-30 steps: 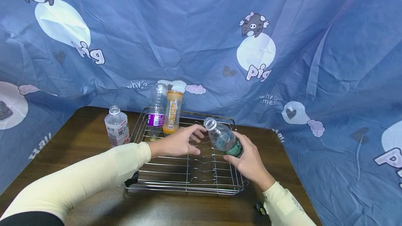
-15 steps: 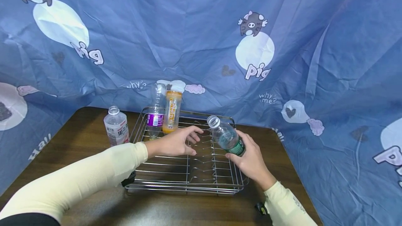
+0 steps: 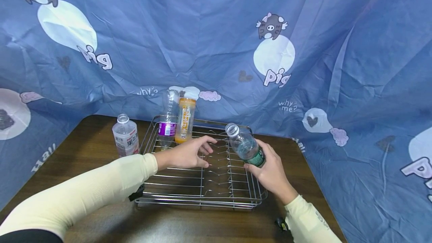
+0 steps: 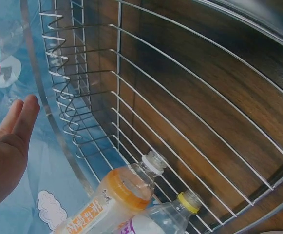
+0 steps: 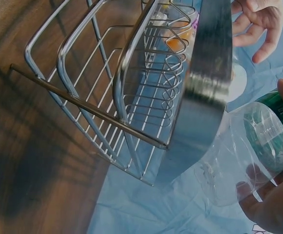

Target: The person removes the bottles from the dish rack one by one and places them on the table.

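My right hand [image 3: 268,170] grips a clear plastic bottle [image 3: 241,143] with a green label around its lower part. The bottle tilts, its uncapped mouth pointing up and left, over the right side of a wire dish rack [image 3: 175,202]. My left hand [image 3: 185,153] reaches over the middle of the rack, fingers apart and holding nothing. Behind it, a purple-labelled bottle [image 3: 167,128] and an orange-labelled bottle [image 3: 185,121] stand neck-down in the rack's back left. In the left wrist view, the necks of the orange-labelled bottle [image 4: 126,187] and its neighbour point into the wires.
A clear bottle with a white label [image 3: 125,136] stands upright and uncapped left of the rack, on the dark wooden table [image 3: 168,224]. A blue printed curtain [image 3: 216,48] hangs close behind the table's back edge and along its right side.
The green-labelled bottle has shifted slightly right and up with my right hand. My left hand has drawn a little to the left, widening the gap between them.
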Demonstrator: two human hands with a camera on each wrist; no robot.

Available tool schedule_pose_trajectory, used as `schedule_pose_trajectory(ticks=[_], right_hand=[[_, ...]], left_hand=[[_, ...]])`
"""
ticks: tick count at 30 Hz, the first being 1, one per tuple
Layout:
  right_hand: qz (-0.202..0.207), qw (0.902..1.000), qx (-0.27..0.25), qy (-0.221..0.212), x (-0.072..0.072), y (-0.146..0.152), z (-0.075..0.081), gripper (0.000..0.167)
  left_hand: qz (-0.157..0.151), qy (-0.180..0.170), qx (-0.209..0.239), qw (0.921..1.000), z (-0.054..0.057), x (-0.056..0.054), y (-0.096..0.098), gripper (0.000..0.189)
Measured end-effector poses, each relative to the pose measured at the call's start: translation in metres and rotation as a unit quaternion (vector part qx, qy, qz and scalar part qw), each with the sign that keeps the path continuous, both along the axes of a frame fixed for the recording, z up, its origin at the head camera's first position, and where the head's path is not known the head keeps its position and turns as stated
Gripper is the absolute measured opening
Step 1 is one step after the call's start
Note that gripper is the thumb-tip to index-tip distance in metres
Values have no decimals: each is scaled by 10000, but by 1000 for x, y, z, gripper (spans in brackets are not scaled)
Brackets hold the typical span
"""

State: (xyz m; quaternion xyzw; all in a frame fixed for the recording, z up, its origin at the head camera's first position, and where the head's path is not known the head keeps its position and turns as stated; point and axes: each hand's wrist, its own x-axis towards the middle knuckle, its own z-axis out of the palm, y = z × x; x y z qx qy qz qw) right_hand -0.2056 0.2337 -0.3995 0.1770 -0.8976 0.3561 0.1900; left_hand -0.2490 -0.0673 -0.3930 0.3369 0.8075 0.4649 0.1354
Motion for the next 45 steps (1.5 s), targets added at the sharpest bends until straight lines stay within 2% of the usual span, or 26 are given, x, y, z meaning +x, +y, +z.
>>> schedule_pose_trajectory(ticks=[8, 15, 23, 33, 39, 45], right_hand=[[-71, 9999, -26, 68, 0, 3, 1, 84], [-198, 9998, -54, 34, 1, 5, 2, 83], [-246, 9994, -218, -56, 1, 6, 1, 83], [-249, 9987, -425, 94, -1, 9, -1, 81], [-417, 9978, -479, 174, -2, 11, -2, 81], [-612, 9957, -626, 288, -3, 15, -2, 81]], left_hand=[[32, 0, -90, 10000, -1, 0, -2, 76], [44, 157, -184, 9997, 1, 2, -2, 72], [32, 102, -162, 9998, -1, 2, -3, 69], [27, -42, -142, 9999, -5, 2, -6, 66], [46, -35, -213, 9998, -5, 2, -6, 63], [24, 114, -256, 9996, -5, 1, -7, 62]])
